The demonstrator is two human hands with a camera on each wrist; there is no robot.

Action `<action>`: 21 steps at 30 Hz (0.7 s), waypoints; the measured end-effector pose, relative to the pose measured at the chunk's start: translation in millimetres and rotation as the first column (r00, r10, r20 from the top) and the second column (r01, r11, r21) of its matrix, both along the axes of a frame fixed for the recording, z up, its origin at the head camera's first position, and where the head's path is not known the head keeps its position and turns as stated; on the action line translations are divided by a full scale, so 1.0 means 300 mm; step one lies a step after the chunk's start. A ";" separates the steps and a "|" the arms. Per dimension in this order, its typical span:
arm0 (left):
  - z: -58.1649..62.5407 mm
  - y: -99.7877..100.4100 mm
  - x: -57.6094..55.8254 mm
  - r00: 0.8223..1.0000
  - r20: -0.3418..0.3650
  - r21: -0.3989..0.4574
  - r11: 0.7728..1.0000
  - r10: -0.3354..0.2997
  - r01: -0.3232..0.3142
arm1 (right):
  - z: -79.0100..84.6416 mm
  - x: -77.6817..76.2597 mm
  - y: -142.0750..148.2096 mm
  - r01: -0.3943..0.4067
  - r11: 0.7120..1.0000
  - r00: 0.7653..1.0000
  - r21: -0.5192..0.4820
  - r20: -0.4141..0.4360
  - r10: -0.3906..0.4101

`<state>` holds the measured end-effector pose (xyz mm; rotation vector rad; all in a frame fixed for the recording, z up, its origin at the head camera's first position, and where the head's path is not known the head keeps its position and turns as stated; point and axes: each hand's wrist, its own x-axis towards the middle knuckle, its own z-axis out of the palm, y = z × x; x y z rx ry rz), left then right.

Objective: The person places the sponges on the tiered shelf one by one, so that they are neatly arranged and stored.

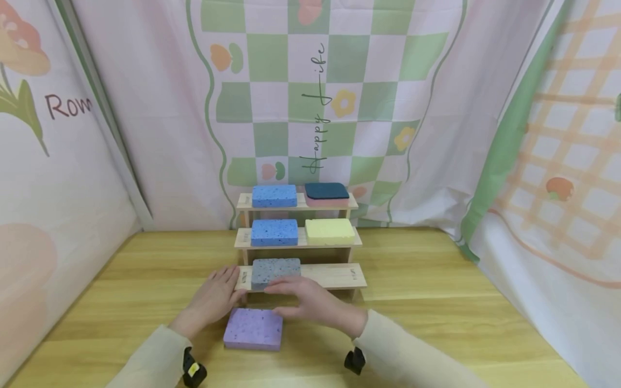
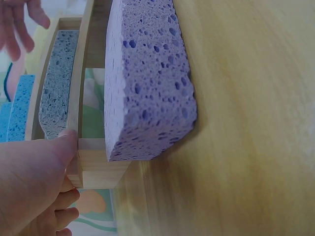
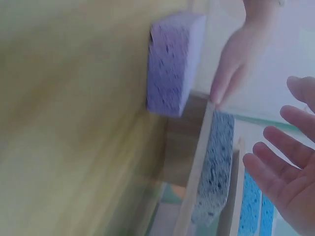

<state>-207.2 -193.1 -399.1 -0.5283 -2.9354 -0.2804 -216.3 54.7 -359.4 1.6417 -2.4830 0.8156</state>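
Observation:
A three-step wooden shelf stand (image 1: 335, 276) stands on the table. My left hand (image 1: 213, 293) grips the left end of its lowest step, the thumb at the front corner in the left wrist view. On that step, at the left, lies a grey speckled sponge (image 1: 275, 268). My right hand (image 1: 317, 303) hovers in front of the grey sponge, fingers spread and nothing held, as the right wrist view also shows. A purple sponge (image 1: 253, 328) lies on the table before the stand, between the two forearms.
The middle step bears a blue sponge (image 1: 274, 231) and a pale yellow sponge (image 1: 330, 231). Another blue sponge (image 1: 274, 196) and a pink sponge with a dark green top (image 1: 327, 192) lie on the top step. Printed curtains (image 1: 160, 108) enclose the wooden table (image 1: 436, 302).

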 end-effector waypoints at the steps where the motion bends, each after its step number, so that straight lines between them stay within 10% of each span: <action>1: 0.002 0.000 0.001 1.000 0.004 -0.001 1.000 0.001 -0.001 | -0.005 0.007 -0.002 -0.002 1.000 1.000 0.008 0.014 0.002; 21: -0.007 -0.002 -0.002 1.000 0.005 0.014 1.000 -0.011 0.011 | -0.112 0.066 -0.020 0.017 0.978 0.999 0.210 0.033 -0.024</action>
